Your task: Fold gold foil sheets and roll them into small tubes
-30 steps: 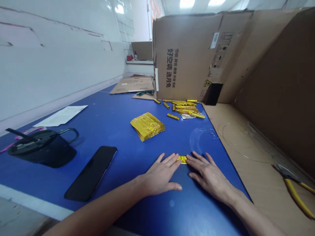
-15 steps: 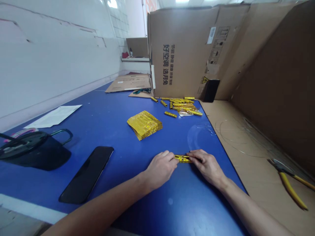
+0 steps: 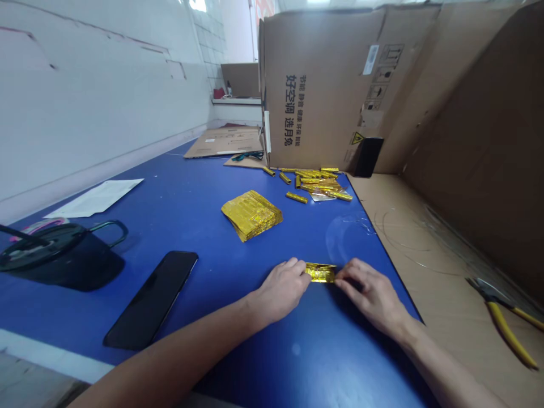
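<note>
A small gold foil piece [image 3: 320, 272] lies on the blue table [image 3: 204, 226] between my two hands. My left hand [image 3: 283, 289] pinches its left end with curled fingers. Its right end is pinched by my right hand [image 3: 369, 293], fingers also curled. Farther back sits a stack of flat gold foil sheets [image 3: 251, 214]. Beyond that, several rolled gold foil tubes [image 3: 317, 182] lie in a loose pile near the cardboard box [image 3: 323, 90].
A black phone [image 3: 152, 298] lies face down at the left, next to a black round container with a handle [image 3: 59, 258]. White paper [image 3: 96, 198] rests near the wall. Yellow-handled pliers [image 3: 505, 320] and thin wire lie on the cardboard sheet [image 3: 425, 255] at right.
My hands went from lying flat over the foil to pinching its ends. The foil piece now shows wider between them, partly unrolled or flattened.
</note>
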Action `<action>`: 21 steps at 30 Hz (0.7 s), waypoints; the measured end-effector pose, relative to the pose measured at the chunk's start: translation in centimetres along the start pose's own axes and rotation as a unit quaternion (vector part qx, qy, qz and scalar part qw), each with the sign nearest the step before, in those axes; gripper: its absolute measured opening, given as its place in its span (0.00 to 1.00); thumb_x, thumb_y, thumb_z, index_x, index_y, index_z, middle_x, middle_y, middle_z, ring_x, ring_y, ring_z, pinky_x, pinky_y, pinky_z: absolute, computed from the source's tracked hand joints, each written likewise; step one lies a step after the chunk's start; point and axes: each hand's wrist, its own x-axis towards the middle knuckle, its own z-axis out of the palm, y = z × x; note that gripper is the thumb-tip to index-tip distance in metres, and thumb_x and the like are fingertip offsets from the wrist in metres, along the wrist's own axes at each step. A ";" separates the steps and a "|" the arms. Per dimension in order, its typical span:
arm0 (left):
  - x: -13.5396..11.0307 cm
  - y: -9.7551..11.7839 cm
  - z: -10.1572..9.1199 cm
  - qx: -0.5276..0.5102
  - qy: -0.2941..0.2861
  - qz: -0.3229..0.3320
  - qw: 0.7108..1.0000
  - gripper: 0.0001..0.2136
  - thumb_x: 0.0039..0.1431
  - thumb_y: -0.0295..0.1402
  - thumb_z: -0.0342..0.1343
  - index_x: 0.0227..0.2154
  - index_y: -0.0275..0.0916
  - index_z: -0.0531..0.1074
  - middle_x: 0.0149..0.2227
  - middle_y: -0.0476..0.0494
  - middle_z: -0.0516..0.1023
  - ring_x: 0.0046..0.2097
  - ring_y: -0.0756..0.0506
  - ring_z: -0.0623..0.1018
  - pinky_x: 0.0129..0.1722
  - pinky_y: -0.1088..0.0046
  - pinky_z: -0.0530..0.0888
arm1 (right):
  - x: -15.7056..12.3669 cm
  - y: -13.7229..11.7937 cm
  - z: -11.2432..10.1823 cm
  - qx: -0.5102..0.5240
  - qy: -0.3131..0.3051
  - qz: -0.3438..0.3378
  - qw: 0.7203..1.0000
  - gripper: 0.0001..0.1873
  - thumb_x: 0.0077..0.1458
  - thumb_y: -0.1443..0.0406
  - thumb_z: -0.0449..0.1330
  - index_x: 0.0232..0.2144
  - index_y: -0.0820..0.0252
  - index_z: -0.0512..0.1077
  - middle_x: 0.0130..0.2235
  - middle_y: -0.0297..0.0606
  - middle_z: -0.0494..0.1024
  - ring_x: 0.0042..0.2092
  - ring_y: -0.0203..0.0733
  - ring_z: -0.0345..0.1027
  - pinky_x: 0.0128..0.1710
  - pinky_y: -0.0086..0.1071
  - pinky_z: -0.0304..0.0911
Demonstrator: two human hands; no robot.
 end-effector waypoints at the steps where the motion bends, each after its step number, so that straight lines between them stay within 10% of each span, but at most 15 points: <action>1: 0.0 0.0 0.0 -0.007 0.002 -0.005 1.000 0.10 0.59 0.26 0.42 0.28 0.36 0.68 0.32 0.44 0.66 0.35 0.47 0.65 0.34 0.72 0.66 | -0.1 0.0 0.1 -0.019 -0.031 -0.009 0.999 0.08 0.53 0.64 0.50 0.29 0.56 0.69 0.29 0.36 0.70 0.33 0.39 0.65 0.34 0.32 0.62; 21: -0.3 -0.5 1.0 -0.134 0.052 -0.081 0.986 0.05 0.57 0.27 0.47 0.31 0.37 0.67 0.33 0.47 0.68 0.38 0.48 0.67 0.39 0.73 0.66 | 0.3 0.5 2.0 -0.093 -0.045 0.000 0.995 0.11 0.58 0.64 0.45 0.28 0.57 0.65 0.30 0.38 0.69 0.33 0.40 0.64 0.33 0.32 0.60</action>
